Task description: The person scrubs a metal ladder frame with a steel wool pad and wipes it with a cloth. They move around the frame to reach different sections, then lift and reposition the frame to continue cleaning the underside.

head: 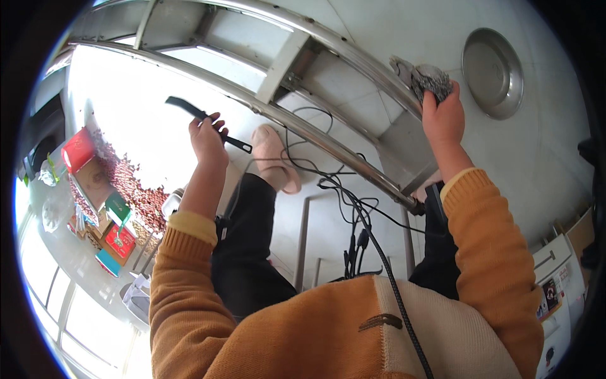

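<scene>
My left hand (208, 137) grips a black-handled tool (189, 108) with a curved flat end and a hole in its handle; its exact kind is unclear. My right hand (443, 116) holds a crumpled grey cloth (432, 81) against or beside the upper rail of a metal tube frame (378, 83). The frame runs slantwise between my hands, with flat cross plates and dark stains at its joints. To the right of my right hand, a round metal basin (492, 73) rests on the tiled floor.
Black cables (352, 199) hang and loop between my legs, near a pink slipper (267, 144) on my foot. At the left lie reddish nuts or beans (137, 192), a red box (78, 149), more boxes and plastic bags. A white cabinet or appliance (556, 265) stands at the lower right.
</scene>
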A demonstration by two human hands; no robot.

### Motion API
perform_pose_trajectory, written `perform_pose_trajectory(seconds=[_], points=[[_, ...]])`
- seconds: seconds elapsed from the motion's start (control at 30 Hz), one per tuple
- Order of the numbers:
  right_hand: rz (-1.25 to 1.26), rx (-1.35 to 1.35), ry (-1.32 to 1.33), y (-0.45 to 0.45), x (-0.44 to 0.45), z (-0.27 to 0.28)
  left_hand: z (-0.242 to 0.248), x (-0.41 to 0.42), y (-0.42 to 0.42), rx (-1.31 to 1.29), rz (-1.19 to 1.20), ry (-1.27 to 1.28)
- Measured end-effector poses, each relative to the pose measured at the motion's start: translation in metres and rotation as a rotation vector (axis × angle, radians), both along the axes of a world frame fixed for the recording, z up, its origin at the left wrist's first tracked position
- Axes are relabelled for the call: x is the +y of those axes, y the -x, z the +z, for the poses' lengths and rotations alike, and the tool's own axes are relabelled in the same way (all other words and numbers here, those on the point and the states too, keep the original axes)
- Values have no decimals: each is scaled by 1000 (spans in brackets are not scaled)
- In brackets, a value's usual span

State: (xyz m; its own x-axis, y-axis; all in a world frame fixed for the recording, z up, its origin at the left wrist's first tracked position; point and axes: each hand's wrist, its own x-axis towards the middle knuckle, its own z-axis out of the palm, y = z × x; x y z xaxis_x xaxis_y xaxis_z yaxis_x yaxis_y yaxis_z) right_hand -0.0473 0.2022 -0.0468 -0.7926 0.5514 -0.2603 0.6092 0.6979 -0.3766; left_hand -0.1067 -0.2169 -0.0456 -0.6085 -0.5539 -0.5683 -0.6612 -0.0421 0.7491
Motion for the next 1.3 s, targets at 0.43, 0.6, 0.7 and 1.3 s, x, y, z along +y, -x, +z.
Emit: perform_pose_trajectory(seconds=[0.43, 0.6, 0.7, 1.3], points=[[11, -49, -18, 0, 1, -4, -136, 46, -45, -188, -122, -135], [25, -52, -19, 2, 0, -2, -133, 65, -63, -174, -249, 200], [8, -48, -5, 3, 0, -2, -113, 81, -76, -93, -138, 56], [-224, 837, 809, -24, 15, 91, 111, 147, -149, 128, -122, -150]])
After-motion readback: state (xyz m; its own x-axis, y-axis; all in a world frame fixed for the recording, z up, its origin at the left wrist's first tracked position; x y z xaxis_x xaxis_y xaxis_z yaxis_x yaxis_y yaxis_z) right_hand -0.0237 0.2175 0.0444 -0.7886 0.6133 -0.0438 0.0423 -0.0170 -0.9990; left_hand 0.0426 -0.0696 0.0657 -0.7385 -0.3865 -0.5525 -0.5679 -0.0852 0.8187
